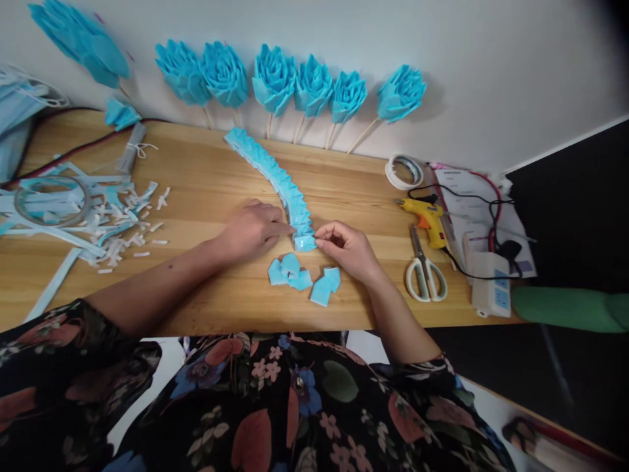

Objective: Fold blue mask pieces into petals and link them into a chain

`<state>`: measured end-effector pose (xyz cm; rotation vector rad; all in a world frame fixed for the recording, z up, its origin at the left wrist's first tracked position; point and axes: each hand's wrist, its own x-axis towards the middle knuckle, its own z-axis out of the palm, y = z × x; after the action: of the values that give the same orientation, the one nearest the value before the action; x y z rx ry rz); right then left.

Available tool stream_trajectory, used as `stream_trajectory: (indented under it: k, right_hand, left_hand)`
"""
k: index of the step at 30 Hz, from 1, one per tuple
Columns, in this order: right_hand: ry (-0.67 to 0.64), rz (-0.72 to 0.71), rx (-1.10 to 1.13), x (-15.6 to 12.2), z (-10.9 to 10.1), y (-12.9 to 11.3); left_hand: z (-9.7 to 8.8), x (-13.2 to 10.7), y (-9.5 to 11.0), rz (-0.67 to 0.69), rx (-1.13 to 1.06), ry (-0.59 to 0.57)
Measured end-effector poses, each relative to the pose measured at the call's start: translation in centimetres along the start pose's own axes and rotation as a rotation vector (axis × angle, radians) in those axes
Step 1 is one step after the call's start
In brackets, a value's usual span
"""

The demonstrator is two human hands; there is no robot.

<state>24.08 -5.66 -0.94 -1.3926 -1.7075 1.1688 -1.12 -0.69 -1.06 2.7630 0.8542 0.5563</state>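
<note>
A long curved row of overlapping light-blue petal pieces (276,176) lies on the wooden table, running from the back toward me. Beside its near end is my left hand (249,231), its index finger stretched out and touching the row while the other fingers curl loosely. From the other side, my right hand (348,248) pinches the right edge of the nearest petal piece (304,243) between thumb and index finger. Just in front of the hands lie several loose blue petal pieces (289,270), with more folded blue pieces (324,286) to their right.
Blue flowers (274,78) on sticks lean along the wall. White scraps (120,226) and a tape roll (52,200) are at left. On the right are another tape roll (403,172), a yellow glue gun (425,217), scissors (425,275), a power strip (490,285) and cables.
</note>
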Motion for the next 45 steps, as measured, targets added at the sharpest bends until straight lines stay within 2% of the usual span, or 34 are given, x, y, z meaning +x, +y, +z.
stream_trajectory:
  k: [9, 24, 29, 32, 39, 42, 45]
  right_hand:
    - [0.041, -0.118, -0.277, -0.33, 0.67, -0.25]
    - [0.057, -0.164, -0.326, -0.29, 0.76, -0.1]
    - [0.071, -0.179, -0.36, -0.27, 0.9, -0.26]
    - [0.069, -0.179, -0.371, -0.25, 0.94, -0.36]
    - [0.052, -0.212, -0.373, -0.34, 0.76, -0.74]
    - [0.135, -0.256, -0.383, -0.59, 0.53, -0.88]
    - [0.2, -0.363, -0.447, -0.72, 0.48, -0.69]
  left_hand:
    - [0.0, 0.03, 0.01, -0.008, -0.019, -0.004]
    - [-0.19, -0.03, 0.11, -0.002, -0.013, 0.007]
    - [-0.26, -0.11, 0.0, -0.049, -0.149, 0.061]
    - [-0.22, -0.15, 0.22, -0.024, -0.223, 0.095]
    - [0.29, -0.16, 0.51, 0.016, -0.113, 0.009]
    - [0.37, -0.17, 0.43, 0.02, -0.1, 0.009]
    - [0.36, -0.17, 0.39, 0.037, -0.092, 0.026]
